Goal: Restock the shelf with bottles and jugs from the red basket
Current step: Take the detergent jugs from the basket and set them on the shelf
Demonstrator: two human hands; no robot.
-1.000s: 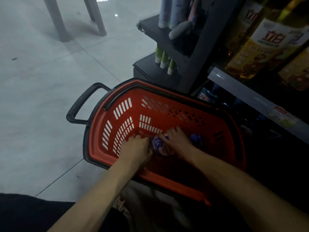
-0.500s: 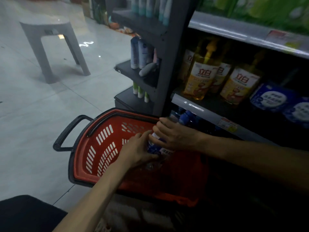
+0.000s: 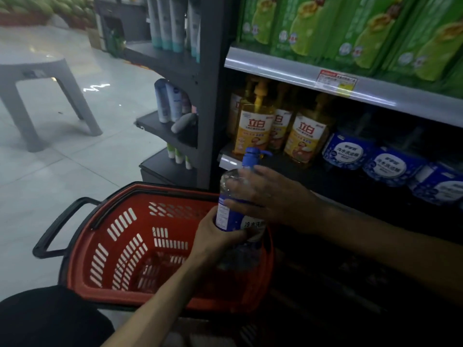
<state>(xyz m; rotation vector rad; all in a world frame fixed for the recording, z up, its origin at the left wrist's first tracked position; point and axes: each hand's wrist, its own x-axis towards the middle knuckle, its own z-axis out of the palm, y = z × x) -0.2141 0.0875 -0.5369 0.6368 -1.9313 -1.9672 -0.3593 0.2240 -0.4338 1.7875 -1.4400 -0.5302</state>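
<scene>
A clear pump bottle (image 3: 233, 216) with a blue pump head and blue-white label is held upright above the red basket (image 3: 130, 246). My left hand (image 3: 215, 236) grips its lower body from the left. My right hand (image 3: 265, 194) wraps its upper part from the right. The bottle is just in front of the middle shelf (image 3: 228, 160), level with the yellow pump bottles (image 3: 255, 128) standing there. Blue jugs (image 3: 348, 151) of the same brand lie further right on that shelf. No other item shows in the visible part of the basket.
Green refill pouches (image 3: 350, 28) fill the shelf above, behind a price rail (image 3: 300, 73). A dark end rack (image 3: 172, 126) holds tubes and sprays at left. A grey plastic stool (image 3: 37, 93) stands on the tiled floor. The basket's black handle (image 3: 55, 229) sticks out left.
Both hands lifted the bottle out of the basket bottom and turned it upright in front of the middle shelf. The view tilted up, showing more shelves.
</scene>
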